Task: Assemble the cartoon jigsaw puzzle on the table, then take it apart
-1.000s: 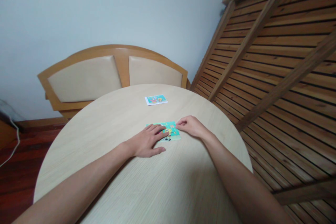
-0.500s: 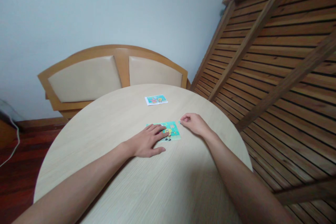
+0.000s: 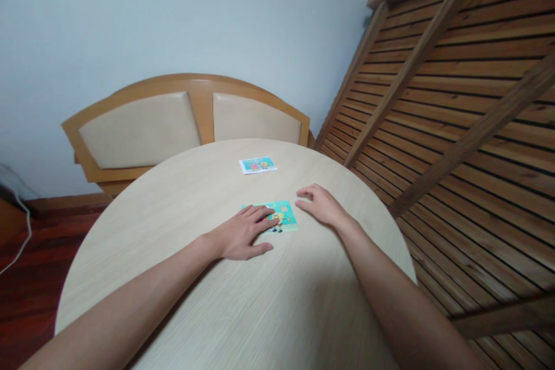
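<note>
A teal jigsaw puzzle (image 3: 291, 218) with a yellow cartoon figure lies flat on the round table, and a pale piece-shaped spot shows near its upper right. My left hand (image 3: 247, 234) rests palm down across its left part, fingers spread, hiding that side. Just past the puzzle's right edge is my right hand (image 3: 319, 204), its thumb and fingertips apart with nothing visible between them. Farther back lies a small picture card (image 3: 259, 165) with cartoon figures on teal, out of reach of both hands' fingers.
The pale wooden table (image 3: 182, 312) has a rounded edge. Behind it stands a wooden headboard (image 3: 202, 110) with cream padded panels against the wall. A slatted wooden frame (image 3: 433, 127) leans along the right side. A white cable (image 3: 29, 231) hangs at the far left.
My right thumb and fingers, pinched at a small teal bit beside the puzzle's right edge, have parted. That bit no longer shows at the fingertips. My left hand stays put.
</note>
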Tool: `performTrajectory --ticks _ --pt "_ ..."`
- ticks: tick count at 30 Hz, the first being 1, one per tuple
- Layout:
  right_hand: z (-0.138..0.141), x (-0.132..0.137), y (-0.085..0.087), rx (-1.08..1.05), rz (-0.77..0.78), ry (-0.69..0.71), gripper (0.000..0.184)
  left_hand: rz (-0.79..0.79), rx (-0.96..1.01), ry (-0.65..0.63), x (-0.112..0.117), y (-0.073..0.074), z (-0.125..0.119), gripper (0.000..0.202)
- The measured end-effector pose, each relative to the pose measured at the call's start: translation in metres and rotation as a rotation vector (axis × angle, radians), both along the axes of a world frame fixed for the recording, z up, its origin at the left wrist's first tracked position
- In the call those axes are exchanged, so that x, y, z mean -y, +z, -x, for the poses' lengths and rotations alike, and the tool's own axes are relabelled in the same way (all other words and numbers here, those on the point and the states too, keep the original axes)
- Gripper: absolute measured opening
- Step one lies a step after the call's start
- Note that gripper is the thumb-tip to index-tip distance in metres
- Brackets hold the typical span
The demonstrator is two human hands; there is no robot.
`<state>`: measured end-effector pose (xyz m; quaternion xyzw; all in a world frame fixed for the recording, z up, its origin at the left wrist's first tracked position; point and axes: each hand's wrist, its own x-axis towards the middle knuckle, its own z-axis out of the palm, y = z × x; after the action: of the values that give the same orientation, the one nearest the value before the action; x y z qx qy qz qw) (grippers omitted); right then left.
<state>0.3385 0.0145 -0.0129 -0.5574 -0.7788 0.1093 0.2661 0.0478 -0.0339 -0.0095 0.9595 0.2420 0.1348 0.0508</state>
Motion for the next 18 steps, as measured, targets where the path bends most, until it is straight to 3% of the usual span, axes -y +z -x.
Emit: performTrajectory --ticks 8,18 --pt "-0.006 -0.004 -0.006 0.064 0.038 0.029 0.022 -0.002 -0.028 0.004 -0.001 -0.001 0.001 0.065" --pt "0.0 0.003 0.005 0.145 0.002 0.055 0.019 -0.004 -0.03 0.005 0.0 0.0 0.001 0.065"
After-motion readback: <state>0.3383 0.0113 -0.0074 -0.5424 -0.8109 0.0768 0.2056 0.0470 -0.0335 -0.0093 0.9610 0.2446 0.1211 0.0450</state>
